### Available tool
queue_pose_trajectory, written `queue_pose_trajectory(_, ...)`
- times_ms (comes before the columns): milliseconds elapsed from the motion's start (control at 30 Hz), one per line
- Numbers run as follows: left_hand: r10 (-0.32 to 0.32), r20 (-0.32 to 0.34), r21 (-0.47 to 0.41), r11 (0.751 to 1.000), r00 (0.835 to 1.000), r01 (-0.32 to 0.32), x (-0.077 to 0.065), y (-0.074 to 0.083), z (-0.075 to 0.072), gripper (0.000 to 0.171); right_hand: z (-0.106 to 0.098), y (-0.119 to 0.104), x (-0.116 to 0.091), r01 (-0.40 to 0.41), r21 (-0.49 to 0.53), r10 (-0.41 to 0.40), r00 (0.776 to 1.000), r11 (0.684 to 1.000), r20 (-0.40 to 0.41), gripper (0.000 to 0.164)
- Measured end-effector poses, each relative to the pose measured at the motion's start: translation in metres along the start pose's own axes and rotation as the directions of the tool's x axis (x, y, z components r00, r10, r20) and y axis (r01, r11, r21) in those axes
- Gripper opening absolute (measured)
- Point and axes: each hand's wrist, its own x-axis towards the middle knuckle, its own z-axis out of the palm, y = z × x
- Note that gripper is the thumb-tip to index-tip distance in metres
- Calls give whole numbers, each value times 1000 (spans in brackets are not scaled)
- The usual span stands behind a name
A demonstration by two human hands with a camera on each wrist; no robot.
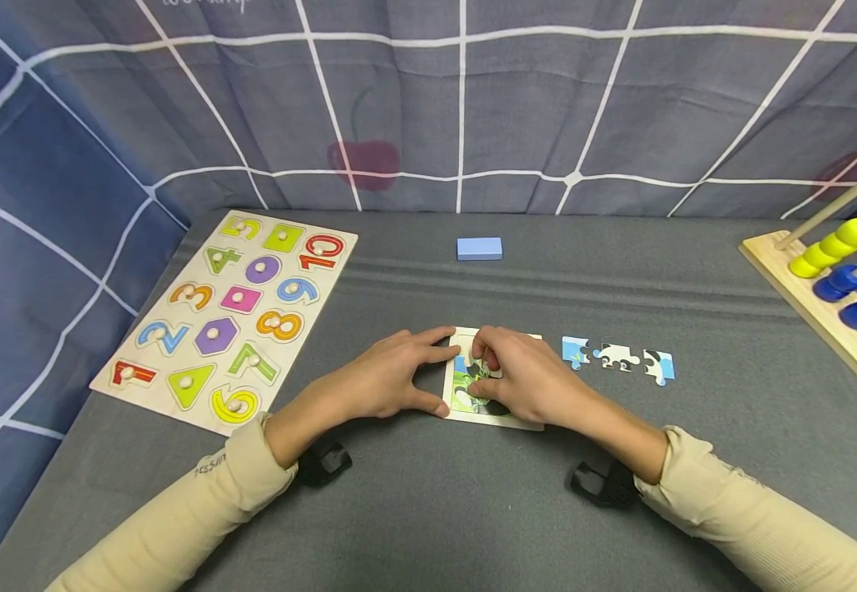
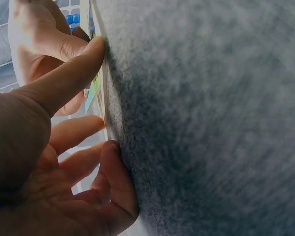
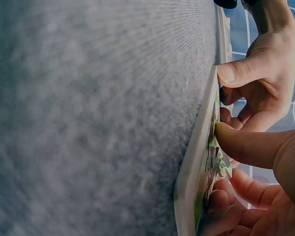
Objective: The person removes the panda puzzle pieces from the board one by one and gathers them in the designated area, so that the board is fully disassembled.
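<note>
A small wooden jigsaw board (image 1: 495, 420) with a green, blue and black picture lies flat on the table. My left hand (image 1: 387, 374) rests at its left edge, thumb at the near corner and fingertips at the far one. Over the board, my right hand (image 1: 528, 374) pinches a puzzle piece (image 3: 226, 171) between thumb and fingers; the left wrist view shows this piece (image 2: 92, 94) tilted against the picture. Right of the board lie three loose puzzle pieces: one blue (image 1: 575, 352), one mostly white (image 1: 616, 357), one black, white and blue (image 1: 660, 367). The right hand hides part of the picture.
A wooden number-and-shape peg puzzle (image 1: 284, 267) lies to the left. Toward the back is a blue block (image 1: 479, 249). An abacus (image 1: 831, 316) with yellow and blue beads stands at the right edge. A gridded curtain (image 1: 414, 107) hangs behind the grey table.
</note>
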Motion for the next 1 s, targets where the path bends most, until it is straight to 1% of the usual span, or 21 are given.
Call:
queue_pose_trajectory(333, -4, 4, 0, 1000, 1000, 4, 1, 1, 0, 79, 0, -2, -2, 2, 19, -2, 1000, 1000, -17, 30)
queue_pose_trajectory(600, -13, 3, 8, 1000, 1000, 13, 1, 1, 0, 79, 1, -1, -2, 25, 23, -24, 999, 999, -48, 27)
queue_pose_trajectory(1000, -11, 2, 10, 1000, 1000, 11, 1, 1, 0, 79, 2, -3, -1, 13, 50, -10, 999, 999, -45, 23)
